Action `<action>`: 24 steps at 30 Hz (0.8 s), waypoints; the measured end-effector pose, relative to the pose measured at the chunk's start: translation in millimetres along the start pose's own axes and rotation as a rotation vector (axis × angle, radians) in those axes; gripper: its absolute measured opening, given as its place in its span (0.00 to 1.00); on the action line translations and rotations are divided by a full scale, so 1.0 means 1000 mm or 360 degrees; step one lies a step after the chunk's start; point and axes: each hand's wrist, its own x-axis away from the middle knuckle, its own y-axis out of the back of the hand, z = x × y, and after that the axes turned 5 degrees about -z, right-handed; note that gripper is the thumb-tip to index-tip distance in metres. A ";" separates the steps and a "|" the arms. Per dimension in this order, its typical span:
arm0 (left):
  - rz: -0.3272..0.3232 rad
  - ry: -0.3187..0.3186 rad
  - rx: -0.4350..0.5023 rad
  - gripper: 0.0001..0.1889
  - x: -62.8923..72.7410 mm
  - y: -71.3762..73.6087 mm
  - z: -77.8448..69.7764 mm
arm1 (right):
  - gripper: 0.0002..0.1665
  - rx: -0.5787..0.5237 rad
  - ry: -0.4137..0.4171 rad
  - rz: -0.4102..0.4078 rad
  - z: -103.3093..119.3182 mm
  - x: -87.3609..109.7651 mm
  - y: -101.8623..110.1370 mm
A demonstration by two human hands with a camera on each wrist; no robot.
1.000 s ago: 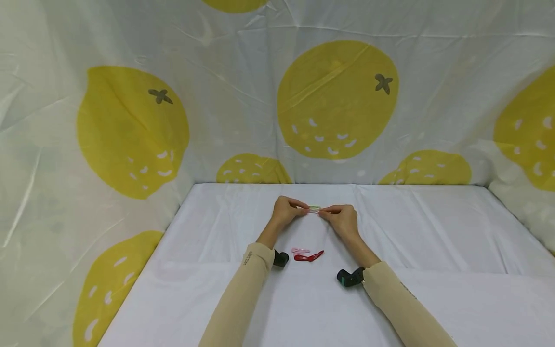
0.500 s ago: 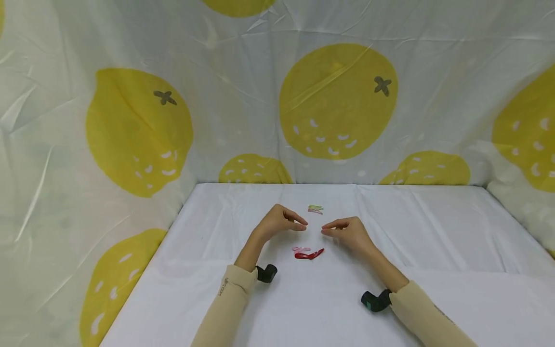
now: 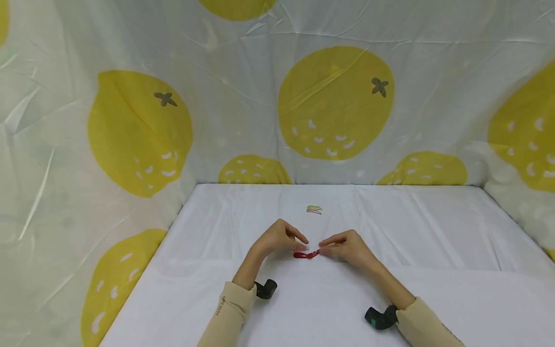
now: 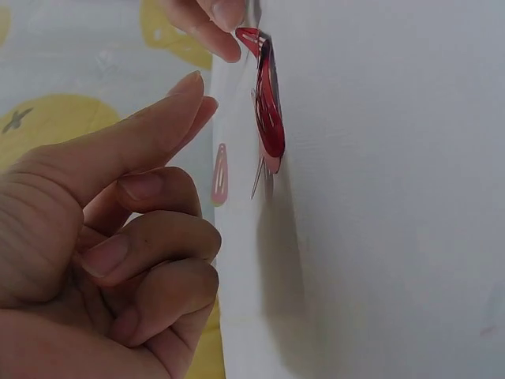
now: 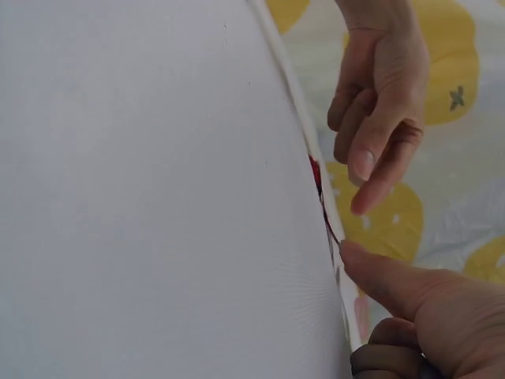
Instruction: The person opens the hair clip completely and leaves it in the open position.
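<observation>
Two red snap hair clips (image 3: pixel 305 255), seemingly end to end, lie on the white cloth in the head view. A pink snap hair clip lies just behind them, mostly hidden by my left hand (image 3: pixel 277 238). That hand hovers over it with thumb and index finger stretched out and apart, the other fingers loosely curled, holding nothing. My right hand (image 3: pixel 349 248) is at the right end of the red clips. Its thumb and index tips are slightly apart there, and a fingertip seems to touch the clip in the right wrist view.
Farther back lie a few green and pink hair clips (image 3: pixel 314 209). The white cloth-covered table (image 3: pixel 433 231) ends at a lemon-print curtain (image 3: pixel 243 96) behind and at the left. Black wrist cameras (image 3: pixel 266 289) sit at both sleeves.
Both hands have left the green and pink clips at the back, which now lie free. They have come back toward the person and down to the red and pink clips.
</observation>
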 end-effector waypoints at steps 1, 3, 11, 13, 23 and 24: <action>0.0002 0.0006 -0.0001 0.08 0.000 -0.001 0.000 | 0.11 0.0013 0.0011 -0.0008 0.000 0.000 -0.001; 0.0002 0.0005 -0.0009 0.07 0.000 -0.001 0.000 | 0.09 0.0043 0.0041 -0.0031 0.001 -0.001 -0.003; 0.0043 -0.0004 -0.0013 0.07 -0.001 -0.005 0.005 | 0.05 0.0077 0.0044 -0.0029 0.002 -0.001 -0.006; 0.0054 -0.0009 -0.0012 0.06 -0.001 -0.006 0.006 | 0.07 0.0077 0.0032 -0.0015 0.001 -0.001 -0.005; 0.0019 -0.0064 0.0016 0.04 -0.002 -0.007 0.002 | 0.10 0.0005 -0.0103 -0.0019 0.005 0.000 -0.002; 0.0003 -0.0072 0.0022 0.04 -0.003 -0.007 0.001 | 0.11 -0.0018 -0.0116 -0.0014 0.006 0.000 -0.002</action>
